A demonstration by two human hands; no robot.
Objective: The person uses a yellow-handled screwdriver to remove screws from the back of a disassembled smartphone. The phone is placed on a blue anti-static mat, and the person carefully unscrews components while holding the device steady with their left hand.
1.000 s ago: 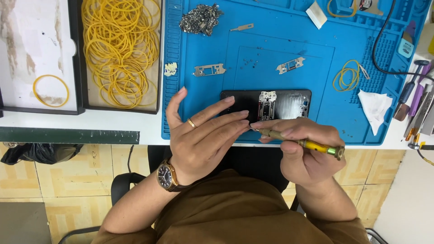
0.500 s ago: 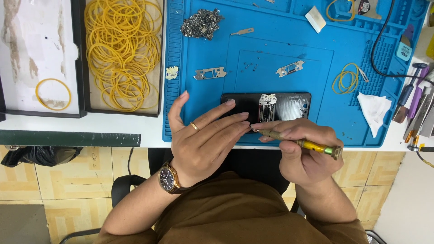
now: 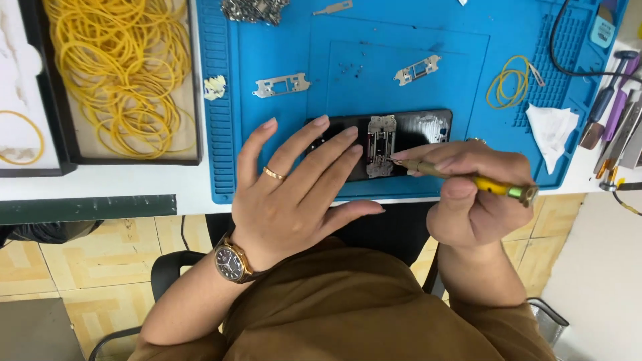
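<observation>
While fingers steady the glossy phone (image 3: 428, 127), a slim screwdriver (image 3: 468, 179) touches it.

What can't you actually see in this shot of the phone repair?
- Head view: the left end of the opened phone, covered by the left hand.
- The screwdriver tip and any screw under it: too small.
- The loose screws on the blue mat: too small to count.
- The tools at the right: cut off by the edge.
</observation>
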